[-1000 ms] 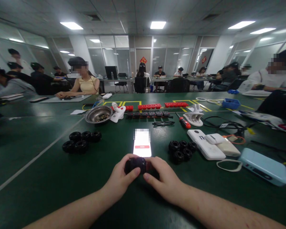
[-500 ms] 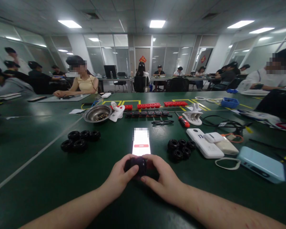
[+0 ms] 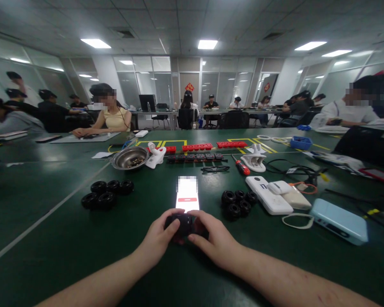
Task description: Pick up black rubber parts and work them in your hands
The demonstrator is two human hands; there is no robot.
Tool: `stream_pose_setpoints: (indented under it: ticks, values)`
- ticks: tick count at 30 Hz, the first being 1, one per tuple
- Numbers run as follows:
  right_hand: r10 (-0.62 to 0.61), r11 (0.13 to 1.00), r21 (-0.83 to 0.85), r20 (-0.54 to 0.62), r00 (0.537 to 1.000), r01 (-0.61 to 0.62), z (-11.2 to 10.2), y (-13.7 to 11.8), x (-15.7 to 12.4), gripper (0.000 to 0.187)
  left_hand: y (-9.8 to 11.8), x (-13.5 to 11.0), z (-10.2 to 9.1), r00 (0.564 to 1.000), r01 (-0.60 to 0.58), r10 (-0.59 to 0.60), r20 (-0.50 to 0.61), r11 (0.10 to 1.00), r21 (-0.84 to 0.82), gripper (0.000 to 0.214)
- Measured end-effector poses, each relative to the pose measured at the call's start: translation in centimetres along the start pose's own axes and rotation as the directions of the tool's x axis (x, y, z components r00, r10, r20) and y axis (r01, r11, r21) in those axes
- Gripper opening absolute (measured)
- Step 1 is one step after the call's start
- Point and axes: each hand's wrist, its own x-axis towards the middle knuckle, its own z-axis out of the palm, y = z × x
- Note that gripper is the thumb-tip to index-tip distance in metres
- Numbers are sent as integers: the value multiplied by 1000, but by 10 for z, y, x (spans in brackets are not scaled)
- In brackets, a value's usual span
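Both hands meet at the near middle of the green bench (image 3: 51, 238), gripping 1 small black wheel (image 3: 183, 224) between them. The left hand (image 3: 160, 238) curls around its left side with the thumb laid across the top, and the right hand (image 3: 216, 241) closes on the right side, fingers (image 3: 198, 216) wrapped over the front. Both sets of fingers are narrow and shut on the wheel, a 2-sided grip that looks suited to pressing or twisting the part while it rests low against the bench.

Just beyond the hands lies a lit phone (image 3: 187, 194), screen up and square to the person, probably placed there so it can be read while working. To the left sits a cluster of 5 black wheels (image 3: 107, 192), and to the right a second cluster of black wheels (image 3: 238, 202); the 2 piles are well apart, which suggests they are kept sorted.

Farther toward the far edge stand a metal bowl (image 3: 130, 157), rows of red blocks (image 3: 196, 147) and a red-handled screwdriver (image 3: 241, 166). At the right are a white power bank (image 3: 269, 196) and a pale blue case (image 3: 339, 221). Other people sit at neighbouring benches.
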Motion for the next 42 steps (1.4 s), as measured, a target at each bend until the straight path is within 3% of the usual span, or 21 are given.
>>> stream_pose_setpoints:
  ticks: [2,4,8,13,16,18,22,24,26,28,33,37,42]
  values:
    - [-36,999,13,-7,999,36,-1,-2,-2,46,0,0,0,1000,-12,11,19,1000,27,35]
    - [-20,1000,10,-28,999,21,-2,-1,-3,46,4,-3,2,998,-50,47,31,994,98,31]
    - [50,999,-20,-48,998,-51,0,3,1,23,12,-7,4,997,-83,78,29,978,192,32]
    - [62,998,-13,-3,998,-62,1,2,3,16,10,-1,2,999,-39,38,8,984,174,33]
    - [-30,1000,-5,-6,1000,30,0,-2,0,40,7,1,1,1000,0,-1,2,991,133,34]
    - [-45,998,-49,-30,999,44,-1,-4,-2,44,7,0,1,1000,5,-5,-1,991,130,32]
    - [33,989,-145,-57,998,-41,-2,-1,-1,21,9,-7,2,994,-97,103,-21,975,198,31]
    - [30,988,-153,-24,999,-34,-1,2,1,22,9,-8,2,991,-127,132,-7,965,230,33]
    - [27,990,-135,-16,1000,-29,-1,3,3,24,9,-7,2,994,-112,113,8,972,208,35]
    - [7,994,-105,-36,999,-11,-1,2,3,13,9,-3,2,998,-61,61,6,987,148,35]
    - [-155,987,-53,-37,987,153,-1,-2,-2,43,7,1,2,998,62,-62,-14,998,15,33]
    - [-71,995,-74,-70,995,66,-1,-1,-3,51,10,-4,4,998,-35,39,-54,997,68,27]
    - [1,995,-99,3,1000,-1,-1,3,1,23,14,-9,4,995,-73,88,-57,971,227,29]
